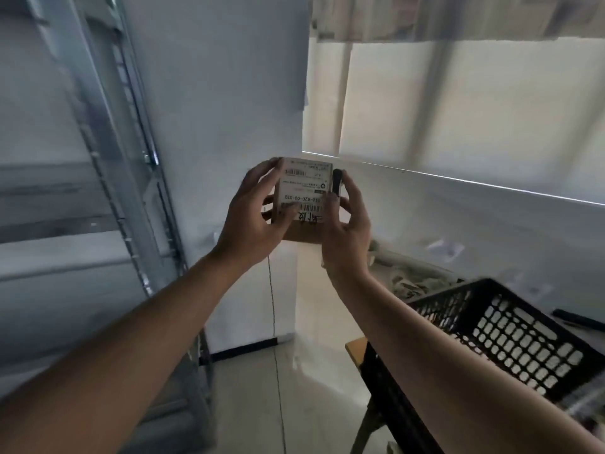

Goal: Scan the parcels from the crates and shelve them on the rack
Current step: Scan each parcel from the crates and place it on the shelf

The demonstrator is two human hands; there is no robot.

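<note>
Cardboard parcel [302, 194], one, gripped between both hands: left [252, 217], right [347, 231]; one black crate [510, 335] nearby.

One head-worn view — looking forward from above, close over both raised forearms, toward a wall and window.

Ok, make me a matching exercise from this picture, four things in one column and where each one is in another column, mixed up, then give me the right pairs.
Things:
1. parcel
2. black crate
3. metal rack
4. dark marker

Places:
A. lower right, on a table
B. along the left side of the view
C. held up in the middle between both hands
D. in the right hand, against the parcel's right edge

Pairs: 1-C, 2-A, 3-B, 4-D. The left hand grips the parcel's left side, with the fingers over its label.
</note>
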